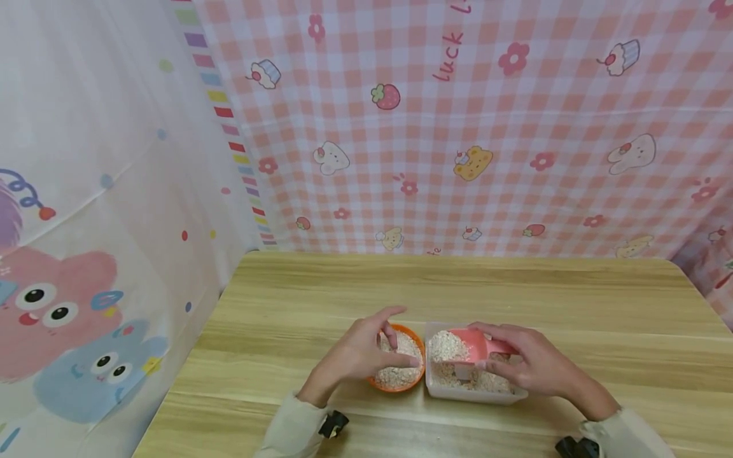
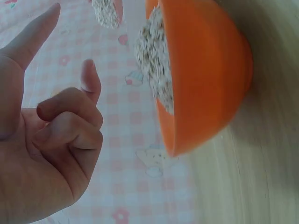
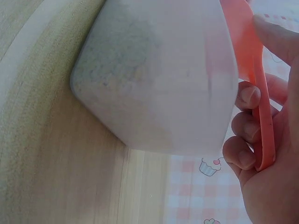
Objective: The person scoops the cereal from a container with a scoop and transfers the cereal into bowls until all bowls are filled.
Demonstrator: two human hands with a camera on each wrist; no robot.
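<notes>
In the head view my right hand [image 1: 537, 362] grips the handle of a coral-pink scoop [image 1: 478, 345], heaped with pale oat flakes [image 1: 446, 347]. The scoop is held over a translucent plastic container [image 1: 478, 395] that has more oats inside. Curled fingers [image 3: 245, 126] wrap the handle in the right wrist view. To the container's left is an orange bowl [image 2: 210, 70] of oats [image 2: 156, 60]. My left hand [image 1: 366, 350] hovers over this bowl, thumb and forefinger spread and the other fingers loosely bent. Nothing is in it, and a gap shows between it and the rim in the left wrist view.
Bowl and container stand side by side on a wood-grain table [image 1: 321, 286], near its front. A pink checked cloth [image 1: 435, 140] hangs behind the table, and a white cartoon-print cloth [image 1: 143, 210] hangs at the left. Dark wrist devices [image 1: 333, 423] sit at both cuffs.
</notes>
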